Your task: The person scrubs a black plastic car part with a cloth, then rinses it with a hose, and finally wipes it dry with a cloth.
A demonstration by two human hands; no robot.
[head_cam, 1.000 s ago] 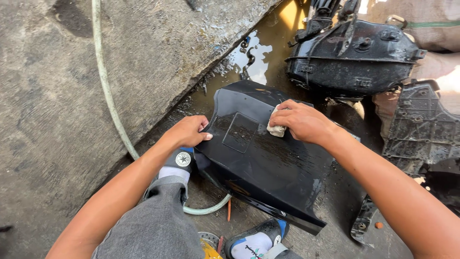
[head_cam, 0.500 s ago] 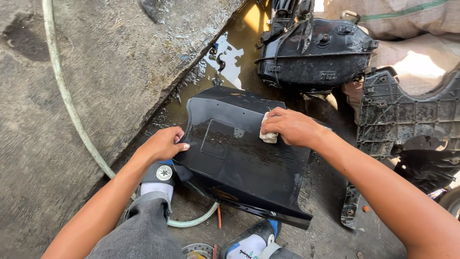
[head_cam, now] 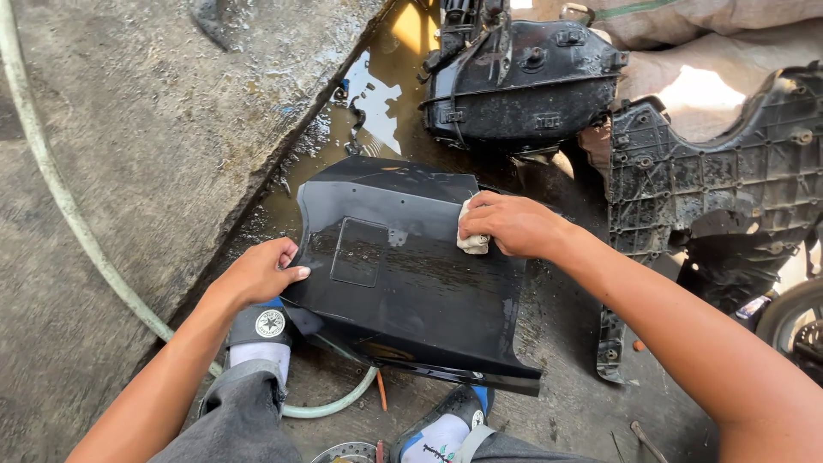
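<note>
Wet concrete: R hand point(head_cam: 513, 225) presses rag point(head_cam: 471, 243) on black panel point(head_cam: 403, 283), L hand point(head_cam: 257, 273) steadying.

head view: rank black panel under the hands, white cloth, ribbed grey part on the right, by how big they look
1. black panel
2. ribbed grey part, cut off by the frame edge and farther away, so unsure
3. white cloth, clearly smallest, in the right hand
</note>
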